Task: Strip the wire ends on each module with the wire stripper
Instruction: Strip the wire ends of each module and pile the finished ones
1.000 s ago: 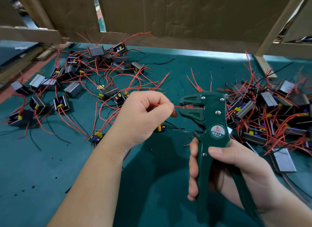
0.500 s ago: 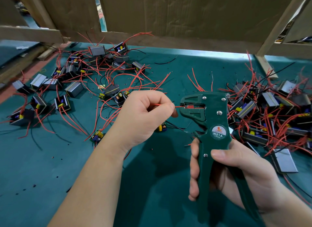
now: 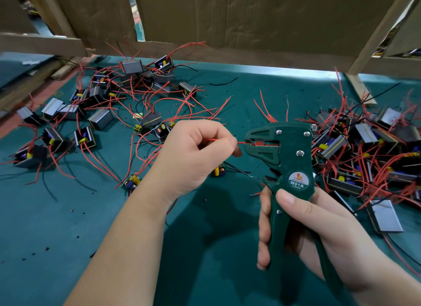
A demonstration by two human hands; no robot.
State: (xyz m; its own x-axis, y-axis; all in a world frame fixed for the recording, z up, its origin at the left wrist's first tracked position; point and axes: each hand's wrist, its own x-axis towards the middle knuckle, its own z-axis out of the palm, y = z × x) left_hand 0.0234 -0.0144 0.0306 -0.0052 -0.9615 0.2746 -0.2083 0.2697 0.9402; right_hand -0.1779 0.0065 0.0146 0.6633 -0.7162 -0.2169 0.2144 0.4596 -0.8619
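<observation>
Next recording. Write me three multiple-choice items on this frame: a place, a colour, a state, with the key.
1. Where is the free end of the red wire pinched by the left hand? A on the mat; B between the jaws of the wire stripper; C under a module.
2. The stripper's colour? A green; B yellow; C white.
3. The right hand is: A flat on the mat; B holding a module; C gripping the stripper's handles.
Key: B, the wire runs into the jaws; A, its body is dark green; C, its fingers curl round the handles.
</observation>
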